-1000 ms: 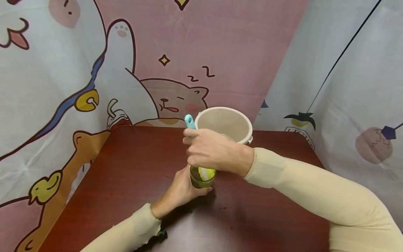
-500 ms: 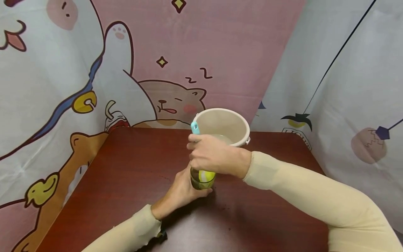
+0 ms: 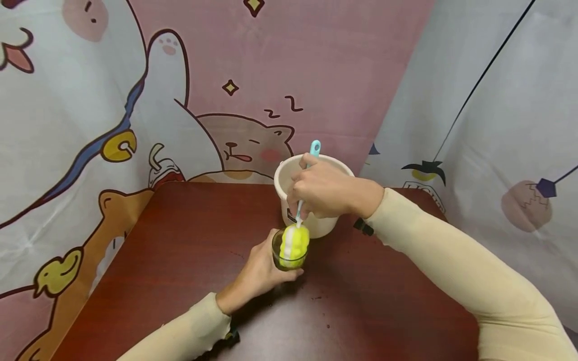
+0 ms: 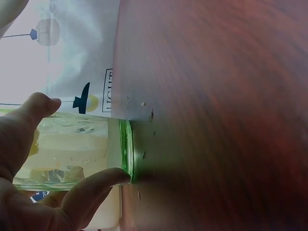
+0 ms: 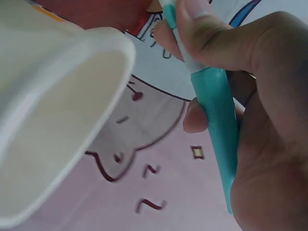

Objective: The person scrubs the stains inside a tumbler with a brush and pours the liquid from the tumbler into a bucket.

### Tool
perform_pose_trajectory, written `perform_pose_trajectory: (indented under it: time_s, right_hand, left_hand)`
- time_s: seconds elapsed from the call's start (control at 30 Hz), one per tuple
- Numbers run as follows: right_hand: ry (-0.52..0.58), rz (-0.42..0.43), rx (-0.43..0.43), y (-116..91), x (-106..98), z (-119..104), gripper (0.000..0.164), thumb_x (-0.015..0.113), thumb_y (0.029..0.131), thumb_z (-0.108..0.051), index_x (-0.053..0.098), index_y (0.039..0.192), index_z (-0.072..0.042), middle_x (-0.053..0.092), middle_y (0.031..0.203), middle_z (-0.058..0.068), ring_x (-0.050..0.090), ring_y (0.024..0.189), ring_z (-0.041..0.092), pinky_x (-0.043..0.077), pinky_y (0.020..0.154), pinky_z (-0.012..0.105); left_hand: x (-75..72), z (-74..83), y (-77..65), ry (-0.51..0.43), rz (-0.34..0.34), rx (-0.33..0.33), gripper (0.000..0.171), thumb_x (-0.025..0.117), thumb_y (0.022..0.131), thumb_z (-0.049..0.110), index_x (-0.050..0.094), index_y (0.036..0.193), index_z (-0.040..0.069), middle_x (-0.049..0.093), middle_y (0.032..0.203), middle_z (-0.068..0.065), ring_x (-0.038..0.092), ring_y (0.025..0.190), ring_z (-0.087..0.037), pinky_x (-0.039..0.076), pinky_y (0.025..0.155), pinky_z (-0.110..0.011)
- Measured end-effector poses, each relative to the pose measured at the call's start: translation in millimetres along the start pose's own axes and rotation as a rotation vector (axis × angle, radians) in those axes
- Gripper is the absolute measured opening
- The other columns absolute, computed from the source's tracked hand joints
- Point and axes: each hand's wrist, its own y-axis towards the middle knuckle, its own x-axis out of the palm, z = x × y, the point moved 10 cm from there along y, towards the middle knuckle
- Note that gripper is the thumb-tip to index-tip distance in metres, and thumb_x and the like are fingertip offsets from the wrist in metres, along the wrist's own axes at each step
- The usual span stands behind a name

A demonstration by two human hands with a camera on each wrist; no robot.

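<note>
My left hand (image 3: 264,265) grips a greenish clear glass (image 3: 278,246) that stands on the table; the left wrist view shows thumb and fingers round the glass (image 4: 67,154). In my right hand (image 3: 322,185) is the handle of a sponge brush, turquoise and white in the right wrist view, where the handle (image 5: 216,115) lies between curled fingers and palm. The brush's yellow-and-white sponge head (image 3: 295,243) sits partly inside the mouth of the glass, its top above the rim. How far down the sponge reaches is hard to tell.
A cream bucket (image 3: 322,226) stands on the table just behind the glass, partly hidden by my right hand. Small dark spots and drops mark the brown table (image 3: 198,235). Printed cloth (image 3: 338,75) hangs behind and at both sides.
My right hand has risen and shifted right with the brush, so its sponge head now shows above the glass rim. The left hand and glass have stayed nearly still.
</note>
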Motion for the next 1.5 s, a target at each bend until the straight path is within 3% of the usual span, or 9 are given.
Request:
perform_pose_trajectory:
  time_s: [0.2,0.33,0.53,0.67,0.7,0.8,0.97,1.13,1.5]
  right_hand:
    - [0.122,-0.039,-0.028,6,25,-7,0.018,0.103,0.084,-0.031,0.091,0.098,-0.034,0.085,0.096,-0.022,0.072,0.098,0.01,0.038,0.105,0.05]
    - [0.093,-0.018,-0.074,10,35,-20,0.018,0.103,0.082,-0.031,0.09,0.094,-0.034,0.083,0.094,-0.021,0.074,0.097,0.01,0.038,0.103,0.049]
    - [0.023,-0.006,-0.1,12,36,-30,0.016,0.099,0.083,-0.028,0.09,0.094,-0.034,0.082,0.094,-0.02,0.073,0.099,0.012,0.038,0.101,0.046]
    - [0.034,0.0,-0.093,7,23,-24,0.018,0.101,0.082,-0.029,0.09,0.095,-0.034,0.083,0.096,-0.021,0.072,0.1,0.011,0.038,0.106,0.048]
    - [0.039,0.006,-0.083,6,18,-21,0.019,0.102,0.082,-0.03,0.09,0.096,-0.034,0.083,0.096,-0.022,0.071,0.1,0.011,0.039,0.107,0.048]
    - [0.052,0.032,-0.032,-1,3,-10,0.02,0.102,0.083,-0.03,0.092,0.1,-0.034,0.083,0.095,-0.022,0.068,0.097,0.011,0.039,0.109,0.049]
    - [0.096,0.088,0.067,-16,-13,8,0.016,0.102,0.086,-0.032,0.092,0.099,-0.033,0.082,0.092,-0.022,0.065,0.091,0.012,0.038,0.105,0.05]
    - [0.148,0.173,0.165,-35,-17,24,0.019,0.103,0.085,-0.03,0.09,0.098,-0.032,0.082,0.092,-0.018,0.064,0.089,0.014,0.038,0.103,0.049]
    - [0.185,0.343,0.372,-88,-8,35,0.02,0.102,0.089,-0.028,0.091,0.106,-0.03,0.084,0.096,-0.013,0.072,0.085,0.012,0.037,0.087,0.04]
  left_hand:
    - [0.4,2.5,-1.7,-0.01,0.0,0.023,0.088,0.112,0.076,0.034,0.058,0.143,0.018,0.082,0.121,0.001,0.081,0.107,-0.016,0.068,0.092,-0.036]
    - [1.8,0.6,-3.0,-0.015,-0.014,0.013,0.087,0.111,0.077,0.034,0.057,0.142,0.019,0.081,0.121,0.003,0.08,0.105,-0.013,0.066,0.09,-0.031]
    - [0.7,-1.5,-1.4,-0.016,-0.011,0.015,0.085,0.111,0.076,0.035,0.057,0.141,0.02,0.08,0.117,0.005,0.079,0.1,-0.012,0.066,0.087,-0.03]
    - [-2.8,2.9,-0.7,-0.032,0.026,0.076,0.085,0.111,0.076,0.039,0.058,0.141,0.02,0.08,0.117,0.003,0.079,0.099,-0.012,0.067,0.085,-0.033]
    - [-0.9,-1.7,-0.1,-0.048,0.051,0.118,0.087,0.11,0.077,0.045,0.058,0.142,0.021,0.08,0.118,0.004,0.078,0.101,-0.011,0.067,0.086,-0.032]
    - [-2.8,0.4,-0.1,-0.038,0.076,0.147,0.087,0.11,0.076,0.047,0.058,0.141,0.02,0.079,0.116,0.004,0.078,0.1,-0.011,0.067,0.085,-0.035]
    - [-3.7,1.1,0.4,0.003,0.035,0.053,0.087,0.112,0.073,0.037,0.059,0.14,0.019,0.081,0.113,0.001,0.081,0.102,-0.017,0.068,0.089,-0.04]
    - [-1.9,-3.4,0.6,0.003,0.008,-0.006,0.091,0.113,0.073,0.035,0.057,0.143,0.018,0.081,0.115,0.001,0.08,0.103,-0.016,0.066,0.091,-0.036]
    - [1.6,-1.4,0.3,-0.02,-0.019,0.01,0.114,0.111,0.076,0.035,0.047,0.169,0.021,0.08,0.14,0.0,0.081,0.119,-0.017,0.067,0.103,-0.039]
